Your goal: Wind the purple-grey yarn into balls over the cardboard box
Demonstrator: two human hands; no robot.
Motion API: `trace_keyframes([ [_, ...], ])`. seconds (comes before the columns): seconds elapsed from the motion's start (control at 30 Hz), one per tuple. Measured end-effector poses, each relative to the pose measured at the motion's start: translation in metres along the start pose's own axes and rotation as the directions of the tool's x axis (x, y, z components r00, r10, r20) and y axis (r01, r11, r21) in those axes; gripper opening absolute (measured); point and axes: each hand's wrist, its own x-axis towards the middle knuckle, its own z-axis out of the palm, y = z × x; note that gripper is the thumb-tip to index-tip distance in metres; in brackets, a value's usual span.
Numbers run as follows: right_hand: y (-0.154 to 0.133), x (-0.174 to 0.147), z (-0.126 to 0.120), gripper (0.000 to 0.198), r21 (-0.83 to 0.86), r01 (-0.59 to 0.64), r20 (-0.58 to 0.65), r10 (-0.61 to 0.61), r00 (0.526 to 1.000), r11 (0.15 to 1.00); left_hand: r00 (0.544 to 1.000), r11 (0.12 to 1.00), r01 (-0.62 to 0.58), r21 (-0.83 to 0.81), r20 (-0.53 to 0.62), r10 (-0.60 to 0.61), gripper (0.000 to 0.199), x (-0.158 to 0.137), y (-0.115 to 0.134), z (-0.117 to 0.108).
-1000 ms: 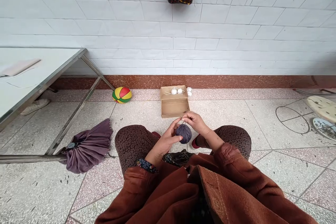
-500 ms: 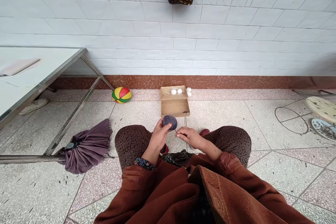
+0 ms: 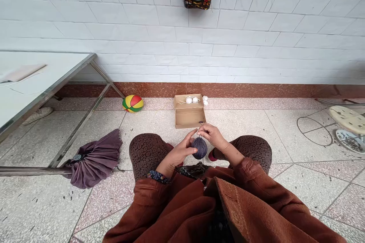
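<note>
Now the left hand (image 3: 179,152) has fingers clamped on one purple yarn ball (image 3: 200,149), the right hand (image 3: 213,136) pinching one strand (image 3: 199,135).

Box (image 3: 186,117), colourful ball (image 3: 132,103) on floor (image 3: 242,121)

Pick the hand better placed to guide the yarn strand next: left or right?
Right, likely: the right hand appears to pinch the strand just above the yarn ball, while the left hand is occupied holding the ball.
</note>
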Motion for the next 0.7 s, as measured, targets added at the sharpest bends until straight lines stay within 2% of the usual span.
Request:
trace_keyframes([
  [0.07,0.004,-0.006,0.011,0.023,0.03,-0.059,-0.029,0.06,0.998,0.998,1.0,0.989,-0.024,-0.148,0.001,0.024,0.071,-0.003,0.007,0.004],
  [0.13,0.005,-0.013,0.02,0.021,0.035,-0.098,-0.025,0.099,0.995,0.995,0.998,0.966,-0.053,-0.254,-0.052,0.041,0.06,-0.005,0.013,0.006],
  [0.23,0.003,-0.023,0.028,0.018,-0.009,-0.08,0.029,0.08,0.996,0.997,0.981,0.941,-0.116,-0.319,-0.183,0.059,0.046,-0.003,0.017,0.005],
  [0.3,-0.001,-0.026,0.029,0.019,-0.033,-0.04,0.076,0.043,0.996,0.999,0.95,0.939,-0.152,-0.308,-0.309,0.052,0.041,0.001,0.015,0.001],
  [0.4,-0.008,-0.028,0.025,0.022,-0.014,0.02,0.126,-0.018,0.992,1.0,0.889,0.948,-0.174,-0.266,-0.456,0.035,0.036,0.008,0.009,-0.005],
  [0.47,-0.01,-0.026,0.022,0.023,-0.002,0.058,0.133,-0.057,0.989,0.998,0.861,0.966,-0.161,-0.201,-0.507,0.038,0.035,0.013,0.003,-0.007],
  [0.57,-0.009,-0.023,0.014,0.026,-0.052,0.092,0.128,-0.084,0.988,0.994,0.828,0.995,-0.09,0.031,-0.553,0.092,0.043,0.022,-0.005,-0.007],
  [0.63,-0.005,-0.021,0.008,0.026,-0.104,0.098,0.125,-0.085,0.989,0.99,0.843,0.987,-0.014,0.161,-0.529,0.099,0.048,0.026,-0.012,-0.005],
  [0.7,0.001,-0.019,0.002,0.027,-0.139,0.099,0.117,-0.083,0.99,0.985,0.878,0.978,0.047,0.201,-0.476,0.056,0.051,0.029,-0.017,-0.003],
])
